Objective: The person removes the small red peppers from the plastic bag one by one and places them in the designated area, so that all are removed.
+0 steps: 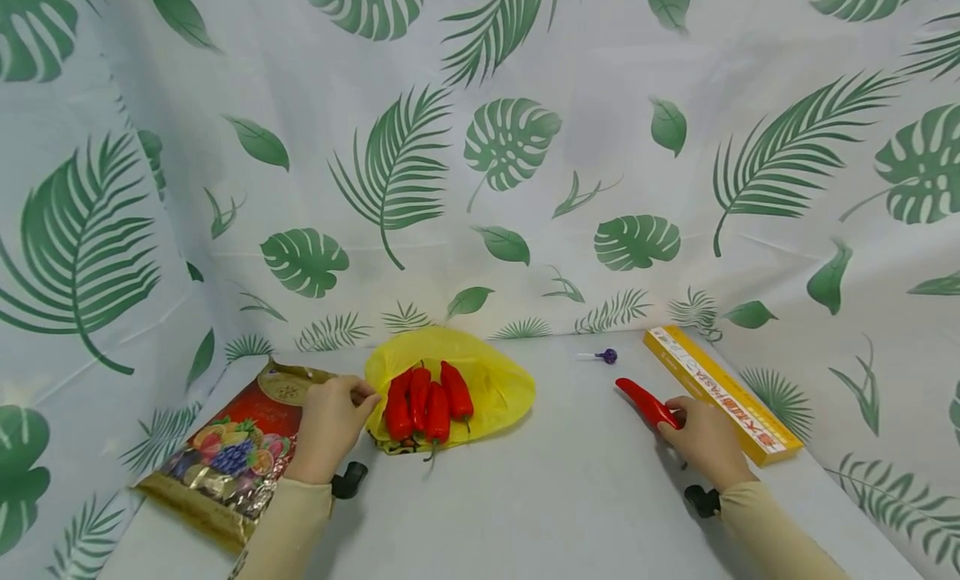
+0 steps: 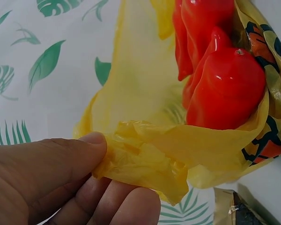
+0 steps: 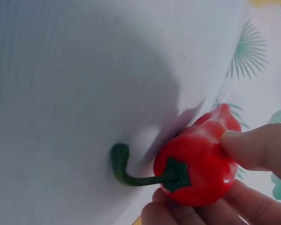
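Two-handed work over a white, flat tabletop (image 1: 555, 497). The left hand (image 1: 330, 426) pinches a crumpled edge of the translucent yellow plastic bag (image 1: 502, 388) between thumb and fingers; this hold probably keeps the thin film from collapsing over its contents. Inside lie 4 visible glossy red, tapering peppers with green stems (image 1: 437, 413), grouped toward the bag's left side, where they presumably weigh it down. The right hand (image 1: 705, 438) grips 1 separate glossy red, elongated pepper with a curved green stem (image 1: 643, 403), well apart from the bag. Its thumb presses 1 side and its fingers support the other, a narrow hold that seems suited to a smooth, rounded surface; the stem stays free. Whether this pepper touches the tabletop cannot be told. The long yellow-orange cardboard pasta box (image 1: 720, 397) lies just beside the right hand, the red-and-gold foil fruit-print packet (image 1: 247, 447) beside the left.
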The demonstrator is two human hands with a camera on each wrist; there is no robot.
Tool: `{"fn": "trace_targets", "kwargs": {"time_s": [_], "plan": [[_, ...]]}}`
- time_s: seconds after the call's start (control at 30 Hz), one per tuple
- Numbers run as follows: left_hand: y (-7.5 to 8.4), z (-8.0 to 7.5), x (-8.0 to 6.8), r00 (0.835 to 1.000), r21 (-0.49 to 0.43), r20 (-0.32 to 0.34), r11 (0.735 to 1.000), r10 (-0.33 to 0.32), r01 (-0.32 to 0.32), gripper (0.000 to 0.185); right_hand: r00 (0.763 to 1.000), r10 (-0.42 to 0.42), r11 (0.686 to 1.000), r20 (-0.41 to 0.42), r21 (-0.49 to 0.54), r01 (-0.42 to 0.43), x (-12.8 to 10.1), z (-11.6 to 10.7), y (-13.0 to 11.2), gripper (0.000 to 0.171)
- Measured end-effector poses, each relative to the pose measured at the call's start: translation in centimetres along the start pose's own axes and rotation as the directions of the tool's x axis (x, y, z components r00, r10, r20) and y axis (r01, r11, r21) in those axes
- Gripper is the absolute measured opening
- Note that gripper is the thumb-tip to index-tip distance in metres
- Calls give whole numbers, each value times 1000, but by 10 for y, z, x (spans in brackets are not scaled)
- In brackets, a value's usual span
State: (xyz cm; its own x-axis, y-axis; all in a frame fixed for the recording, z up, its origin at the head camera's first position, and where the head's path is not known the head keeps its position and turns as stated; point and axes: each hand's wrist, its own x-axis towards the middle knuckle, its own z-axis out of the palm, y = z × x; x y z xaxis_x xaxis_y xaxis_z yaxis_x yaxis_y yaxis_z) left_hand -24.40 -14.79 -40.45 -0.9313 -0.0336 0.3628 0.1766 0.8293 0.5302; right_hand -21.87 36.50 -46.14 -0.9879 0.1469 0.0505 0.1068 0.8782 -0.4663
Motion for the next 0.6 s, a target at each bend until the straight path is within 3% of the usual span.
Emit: {"fn": "trace_targets", "kwargs": {"time_s": [0.6], "plan": [[2,1,1,1000,-4,-12,1000,27,-27,13,1000,15,999,-16,-32,-15,-1,-2,-10,54]]}}
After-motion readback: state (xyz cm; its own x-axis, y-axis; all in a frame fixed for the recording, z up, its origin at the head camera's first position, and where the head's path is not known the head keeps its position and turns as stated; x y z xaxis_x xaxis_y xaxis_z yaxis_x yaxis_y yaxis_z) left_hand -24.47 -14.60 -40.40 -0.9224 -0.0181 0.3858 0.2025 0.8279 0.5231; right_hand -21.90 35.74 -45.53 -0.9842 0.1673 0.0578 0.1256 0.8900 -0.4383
